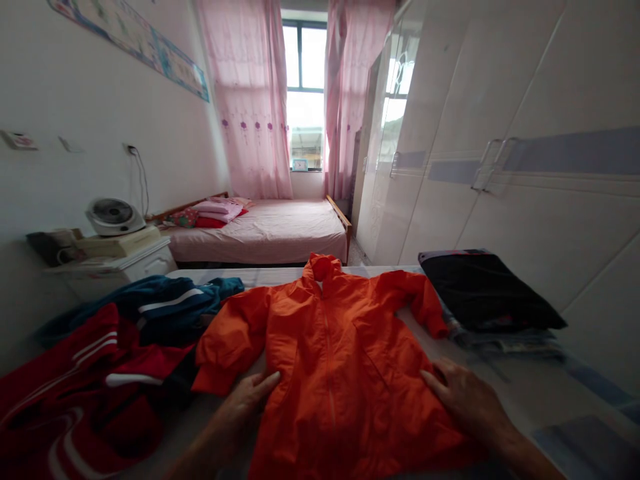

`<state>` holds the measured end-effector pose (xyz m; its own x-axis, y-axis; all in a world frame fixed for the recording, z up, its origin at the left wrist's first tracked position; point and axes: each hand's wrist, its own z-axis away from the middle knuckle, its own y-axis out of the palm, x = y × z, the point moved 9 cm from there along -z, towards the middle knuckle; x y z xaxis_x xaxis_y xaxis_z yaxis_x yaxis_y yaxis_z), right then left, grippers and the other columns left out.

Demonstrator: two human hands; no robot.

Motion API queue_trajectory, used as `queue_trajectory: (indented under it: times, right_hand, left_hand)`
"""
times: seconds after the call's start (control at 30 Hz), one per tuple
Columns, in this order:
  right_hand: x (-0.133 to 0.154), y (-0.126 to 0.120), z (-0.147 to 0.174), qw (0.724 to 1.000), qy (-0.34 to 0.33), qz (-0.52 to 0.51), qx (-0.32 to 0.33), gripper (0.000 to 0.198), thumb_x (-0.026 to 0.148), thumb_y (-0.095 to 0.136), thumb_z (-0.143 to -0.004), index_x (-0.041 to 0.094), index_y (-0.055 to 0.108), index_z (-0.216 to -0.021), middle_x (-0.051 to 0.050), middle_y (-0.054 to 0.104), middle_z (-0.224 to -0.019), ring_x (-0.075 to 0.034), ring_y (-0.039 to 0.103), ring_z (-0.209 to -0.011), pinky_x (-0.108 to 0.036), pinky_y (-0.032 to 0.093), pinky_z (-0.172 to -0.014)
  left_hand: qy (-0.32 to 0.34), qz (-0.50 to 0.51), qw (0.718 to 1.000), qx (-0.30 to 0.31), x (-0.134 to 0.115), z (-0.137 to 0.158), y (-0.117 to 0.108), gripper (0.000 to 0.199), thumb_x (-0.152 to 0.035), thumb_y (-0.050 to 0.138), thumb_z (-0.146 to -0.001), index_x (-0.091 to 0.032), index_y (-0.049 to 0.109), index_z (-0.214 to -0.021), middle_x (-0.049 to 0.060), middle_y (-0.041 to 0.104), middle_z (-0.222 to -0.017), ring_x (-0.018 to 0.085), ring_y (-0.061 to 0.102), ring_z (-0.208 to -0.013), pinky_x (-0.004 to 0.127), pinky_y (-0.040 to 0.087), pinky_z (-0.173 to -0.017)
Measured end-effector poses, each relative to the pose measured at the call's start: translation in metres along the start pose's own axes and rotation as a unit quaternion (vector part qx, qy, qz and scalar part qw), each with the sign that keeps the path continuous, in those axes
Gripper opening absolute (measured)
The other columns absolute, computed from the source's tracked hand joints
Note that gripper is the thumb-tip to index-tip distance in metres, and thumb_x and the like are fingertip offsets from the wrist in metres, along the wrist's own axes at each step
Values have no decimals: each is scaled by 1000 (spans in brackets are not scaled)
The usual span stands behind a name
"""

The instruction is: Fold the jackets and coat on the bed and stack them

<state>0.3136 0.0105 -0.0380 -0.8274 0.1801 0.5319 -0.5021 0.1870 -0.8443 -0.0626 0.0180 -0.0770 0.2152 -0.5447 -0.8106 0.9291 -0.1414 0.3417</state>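
Note:
An orange zip-up jacket (345,373) lies front side up, its collar pointing away from me and its sleeves spread to either side. At its left edge is my left hand (240,407), the thumb over the fabric and the other fingers partly hidden at the side. My right hand (467,393) holds the opposite edge in the same way, thumb on top. Both hands appear closed on the cloth. The zipper runs down the middle, and the hem nearest me is partly cut off by the frame.
Dark red clothing with white stripes (95,387) and a teal garment (195,300) lie heaped on the left. A folded stack topped by black cloth (493,290) sits on the right. Beyond are another bed (290,230), a small fan (114,215) and a white wardrobe (460,113).

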Motion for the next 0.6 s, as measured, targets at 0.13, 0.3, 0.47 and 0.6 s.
queue_trajectory:
  times: [0.13, 0.3, 0.47, 0.6]
  right_hand:
    - [-12, -12, -16, 990, 49, -132, -1, 44, 52, 43, -73, 20, 66, -91, -10, 70, -102, -27, 62, -99, -34, 45, -88]
    - [-51, -2, -9, 972, 107, -207, 35, 48, 58, 44, -66, 17, 66, -80, -10, 72, -89, -29, 63, -94, -36, 47, -86]
    - [-44, 6, 12, 981, 89, -172, 29, 54, 52, 53, -62, 15, 63, -101, -13, 68, -106, -30, 62, -100, -36, 46, -89]
    - [-30, -2, 10, 962, 56, -261, 55, 52, 41, 46, -71, 16, 57, -114, -11, 63, -117, -25, 60, -106, -33, 46, -90]
  left_hand:
    - [108, -2, 994, -23, -33, 2, -3, 42, -36, 76, -66, -15, 61, -101, 8, 71, -99, 25, 68, -89, 33, 52, -79]
    - [122, -62, 981, -134, -32, 14, -37, 39, -42, 76, -64, -16, 62, -88, 7, 72, -94, 26, 67, -91, 32, 54, -75]
    - [21, 9, 997, -69, 5, 21, -20, 54, -42, 78, -60, -15, 62, -103, 12, 71, -101, 32, 66, -95, 40, 55, -77]
    - [80, 34, 994, -71, -9, 26, -13, 62, -36, 81, -56, -17, 59, -111, 11, 70, -104, 31, 66, -94, 40, 54, -82]
